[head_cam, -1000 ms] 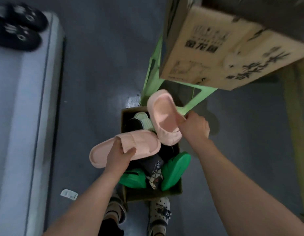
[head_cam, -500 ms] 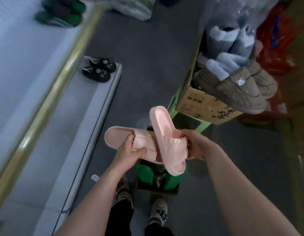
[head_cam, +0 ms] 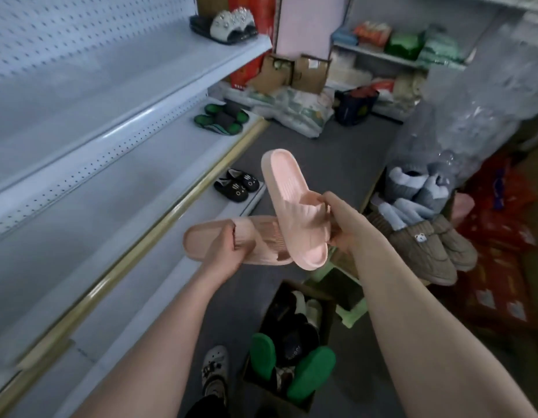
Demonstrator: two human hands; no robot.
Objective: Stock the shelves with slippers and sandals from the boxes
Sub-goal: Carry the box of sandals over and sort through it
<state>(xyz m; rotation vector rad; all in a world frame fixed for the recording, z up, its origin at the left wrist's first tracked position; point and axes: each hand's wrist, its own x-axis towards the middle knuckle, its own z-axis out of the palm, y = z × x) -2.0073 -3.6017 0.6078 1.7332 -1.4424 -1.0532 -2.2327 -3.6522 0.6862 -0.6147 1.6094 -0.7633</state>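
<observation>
My left hand grips a pink slide slipper by its strap, lying flat and pointing left. My right hand grips a second pink slipper by its strap, tilted up across the first. Both are held above the floor, beside the white shelves on the left. Below my arms an open cardboard box holds green, black and white slippers.
Pairs stand on the shelves: white-black ones at the top, green-black ones in the middle, black cat-face ones at the bottom. A box of grey-brown fleece slippers sits on a green stool at right. Bags and packages crowd the far floor.
The view has lifted from the box to the shelves. Both hands raised the pink slippers out of the box, higher and further forward.
</observation>
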